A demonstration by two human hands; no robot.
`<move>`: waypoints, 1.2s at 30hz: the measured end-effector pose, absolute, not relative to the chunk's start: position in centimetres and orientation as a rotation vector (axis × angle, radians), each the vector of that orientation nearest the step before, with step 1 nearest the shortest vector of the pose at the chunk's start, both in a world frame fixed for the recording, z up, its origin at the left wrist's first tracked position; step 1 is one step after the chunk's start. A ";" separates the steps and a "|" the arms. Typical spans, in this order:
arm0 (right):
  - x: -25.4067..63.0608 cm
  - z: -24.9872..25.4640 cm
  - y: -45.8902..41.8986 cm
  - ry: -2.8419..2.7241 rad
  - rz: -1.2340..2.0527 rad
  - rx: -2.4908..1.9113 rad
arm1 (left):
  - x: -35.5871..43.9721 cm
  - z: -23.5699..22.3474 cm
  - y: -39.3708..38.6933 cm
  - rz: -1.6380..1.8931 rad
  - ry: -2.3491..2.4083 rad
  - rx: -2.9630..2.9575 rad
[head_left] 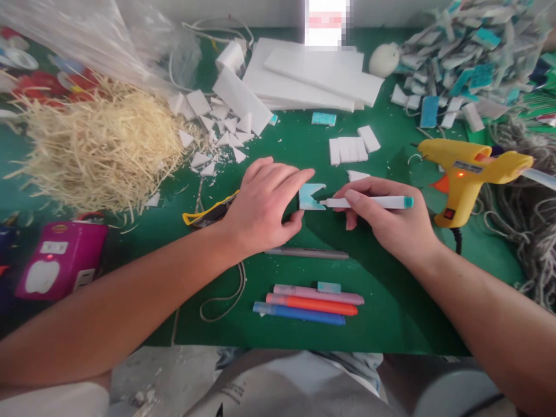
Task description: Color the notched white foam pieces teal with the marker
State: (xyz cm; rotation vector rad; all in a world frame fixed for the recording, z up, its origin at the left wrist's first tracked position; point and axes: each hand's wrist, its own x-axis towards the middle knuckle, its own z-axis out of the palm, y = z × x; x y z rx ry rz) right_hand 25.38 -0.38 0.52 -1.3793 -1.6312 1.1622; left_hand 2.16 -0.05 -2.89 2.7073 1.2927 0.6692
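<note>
A small white foam piece with a notched right side lies on the green table, much of its top coloured light blue. My left hand steadies it from the left, index finger at the upper edge and thumb by the lower left corner. My right hand grips a white marker with a teal end, its tip touching the piece's right side. Beneath my left hand sits a yellow utility knife, partly covered. Below the hands lie a grey pen and pink, orange and blue markers, plus a teal cap.
A yellow hot glue gun with a lit light lies right, beside grey yarn. Straw and a magenta power box occupy the left. Foam sheets, white foam blocks and a scrap heap lie behind.
</note>
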 end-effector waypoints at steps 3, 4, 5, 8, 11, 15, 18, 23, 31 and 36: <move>25.4 0.5 -0.4 -1.627 1.161 -1.375 | 2.1 -2.9 0.0 0.683 1.272 2.720; 25.4 0.5 -0.4 -1.626 1.160 -1.373 | 2.1 -2.9 0.0 0.677 1.274 2.717; 25.4 0.5 -0.4 -1.627 1.161 -1.372 | 2.1 -2.9 0.0 0.666 1.279 2.709; 25.3 0.6 -0.4 -1.624 1.159 -1.373 | 2.1 -2.9 0.0 0.664 1.290 2.696; 25.3 0.6 -0.4 -1.620 1.160 -1.375 | 2.1 -2.9 0.0 0.694 1.273 2.708; 25.4 0.4 -0.4 -1.620 1.163 -1.372 | 2.1 -2.9 0.0 0.657 1.264 2.701; 25.4 0.4 -0.4 -1.618 1.169 -1.370 | 2.2 -3.0 0.0 0.674 1.253 2.713; 25.3 0.5 -0.4 -1.617 1.166 -1.390 | 2.3 -3.0 0.1 0.690 1.243 2.732; 25.3 0.6 -0.5 -1.627 1.168 -1.409 | 2.3 -3.0 0.1 0.659 1.249 2.708; 25.3 0.6 -0.5 -1.658 1.191 -1.427 | 2.3 -2.9 0.1 0.652 1.248 2.699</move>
